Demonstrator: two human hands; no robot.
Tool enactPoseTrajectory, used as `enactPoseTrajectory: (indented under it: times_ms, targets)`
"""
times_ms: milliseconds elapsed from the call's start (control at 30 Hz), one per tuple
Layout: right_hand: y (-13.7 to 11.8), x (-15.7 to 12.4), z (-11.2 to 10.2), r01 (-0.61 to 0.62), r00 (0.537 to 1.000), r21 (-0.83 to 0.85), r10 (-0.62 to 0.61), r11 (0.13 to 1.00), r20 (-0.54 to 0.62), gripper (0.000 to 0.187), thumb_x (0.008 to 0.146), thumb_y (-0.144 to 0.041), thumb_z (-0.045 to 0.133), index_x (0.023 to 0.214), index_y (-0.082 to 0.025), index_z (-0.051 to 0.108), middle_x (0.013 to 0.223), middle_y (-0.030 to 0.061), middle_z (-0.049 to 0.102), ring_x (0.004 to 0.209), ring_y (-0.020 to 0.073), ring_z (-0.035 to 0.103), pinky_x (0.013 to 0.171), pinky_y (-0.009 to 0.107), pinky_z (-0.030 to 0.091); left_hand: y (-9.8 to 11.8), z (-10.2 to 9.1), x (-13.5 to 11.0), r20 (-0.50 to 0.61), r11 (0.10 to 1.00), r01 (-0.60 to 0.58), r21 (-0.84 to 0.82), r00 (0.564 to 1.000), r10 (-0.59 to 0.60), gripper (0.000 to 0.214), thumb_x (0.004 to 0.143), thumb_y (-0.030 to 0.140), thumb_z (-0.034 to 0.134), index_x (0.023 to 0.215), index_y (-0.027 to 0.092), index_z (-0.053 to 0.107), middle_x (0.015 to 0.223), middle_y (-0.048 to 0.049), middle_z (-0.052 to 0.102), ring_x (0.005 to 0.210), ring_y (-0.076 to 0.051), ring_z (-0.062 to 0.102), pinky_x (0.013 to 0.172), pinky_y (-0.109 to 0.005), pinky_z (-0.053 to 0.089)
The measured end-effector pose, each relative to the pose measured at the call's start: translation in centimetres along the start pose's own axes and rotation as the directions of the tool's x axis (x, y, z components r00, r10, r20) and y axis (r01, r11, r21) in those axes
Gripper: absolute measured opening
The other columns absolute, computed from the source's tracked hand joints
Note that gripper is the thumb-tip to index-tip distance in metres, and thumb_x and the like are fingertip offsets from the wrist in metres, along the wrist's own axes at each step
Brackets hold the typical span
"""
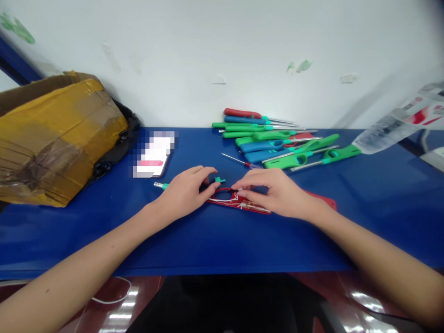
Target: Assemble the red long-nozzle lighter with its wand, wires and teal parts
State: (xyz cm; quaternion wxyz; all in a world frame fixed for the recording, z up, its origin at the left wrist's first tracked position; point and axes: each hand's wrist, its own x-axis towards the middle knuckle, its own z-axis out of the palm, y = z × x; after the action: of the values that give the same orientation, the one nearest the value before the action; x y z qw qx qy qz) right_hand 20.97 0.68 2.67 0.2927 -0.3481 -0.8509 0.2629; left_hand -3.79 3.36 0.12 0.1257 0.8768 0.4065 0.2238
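An opened red gas lighter casing lies on the blue table, with white wires and a clear-and-brass part inside. My right hand is over it, thumb and index finger pinching a small black part. At the casing's left end rests my left hand, thumb and index finger apart, the thumb by the casing. Just beyond those fingertips is a small green trigger piece. A metal nozzle tip with a green collar pokes out left of my left hand. Another red casing piece is partly hidden behind my right hand.
Several green, blue and red lighters are piled at the back, with a screwdriver before them. A phone and a taped carton are to the left. A clear plastic bottle is at the right.
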Motion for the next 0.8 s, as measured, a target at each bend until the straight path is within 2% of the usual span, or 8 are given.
enactPoseTrajectory:
  times_ms: [67, 133, 200, 300, 633, 800]
  targets:
    - [0.1, 0.0, 0.2, 0.028, 0.999, -0.035, -0.030, 0.999, -0.040, 0.016, 0.091, -0.020, 0.062, 0.102, -0.018, 0.074, 0.090, 0.0053, 0.075, 0.076, 0.0148, 0.067, 0.072, 0.027, 0.052, 0.4, -0.3, -0.2, -0.087, 0.998, -0.065, -0.025, 0.994, 0.062, 0.029, 0.098, 0.038, 0.052, 0.110, 0.016, 0.066, 0.093, -0.0063, 0.063, 0.084, -0.018, 0.061, 0.074, -0.030, 0.049]
    - [0.1, 0.0, 0.4, 0.036, 0.996, -0.056, -0.041, 0.998, -0.079, 0.016, 0.092, -0.021, 0.062, 0.101, -0.018, 0.074, 0.088, 0.0046, 0.076, 0.075, 0.0146, 0.067, 0.072, 0.027, 0.052, 0.8, -0.6, -0.3, -0.137, 0.981, -0.188, -0.044, 0.974, 0.180, 0.026, 0.096, 0.038, 0.057, 0.101, 0.016, 0.069, 0.095, -0.0077, 0.063, 0.087, -0.018, 0.060, 0.078, -0.031, 0.050]
    - [0.0, 0.1, 0.6, 0.022, 0.994, -0.076, -0.030, 0.997, -0.107, 0.015, 0.091, -0.022, 0.063, 0.099, -0.018, 0.075, 0.086, 0.0037, 0.076, 0.074, 0.0146, 0.067, 0.071, 0.027, 0.052, 1.0, -0.7, -0.4, -0.106, 0.956, -0.284, -0.073, 0.955, 0.276, 0.022, 0.094, 0.036, 0.061, 0.096, 0.017, 0.070, 0.093, -0.0071, 0.063, 0.087, -0.018, 0.059, 0.078, -0.030, 0.051]
    - [-0.1, 0.1, 0.7, -0.014, 0.991, -0.098, 0.001, 0.995, -0.131, 0.014, 0.091, -0.023, 0.063, 0.097, -0.019, 0.075, 0.085, 0.0028, 0.077, 0.074, 0.0152, 0.068, 0.070, 0.027, 0.052, 1.2, -0.6, -0.4, -0.028, 0.929, -0.349, -0.121, 0.937, 0.349, 0.016, 0.096, 0.028, 0.058, 0.096, 0.018, 0.072, 0.089, -0.0057, 0.065, 0.084, -0.016, 0.058, 0.076, -0.029, 0.051]
    - [0.3, -0.1, 0.6, -0.025, 0.990, -0.192, -0.002, 0.981, -0.138, 0.011, 0.090, -0.024, 0.065, 0.090, -0.020, 0.076, 0.085, 0.0018, 0.078, 0.074, 0.0162, 0.070, 0.066, 0.026, 0.051, 1.2, -0.4, -0.3, 0.040, 0.945, -0.283, -0.164, 0.955, 0.293, 0.019, 0.098, 0.024, 0.054, 0.097, 0.016, 0.071, 0.090, -0.0058, 0.065, 0.084, -0.016, 0.059, 0.075, -0.028, 0.050]
    - [0.0, -0.3, 0.5, -0.055, 0.994, -0.207, 0.033, 0.977, -0.108, 0.015, 0.091, -0.027, 0.064, 0.082, -0.020, 0.076, 0.079, 0.0006, 0.078, 0.067, 0.0148, 0.068, 0.062, 0.025, 0.049, 1.0, -0.3, -0.2, 0.044, 0.940, -0.308, -0.144, 0.947, 0.317, 0.019, 0.099, 0.022, 0.053, 0.097, 0.016, 0.071, 0.088, -0.0054, 0.066, 0.084, -0.017, 0.057, 0.078, -0.030, 0.049]
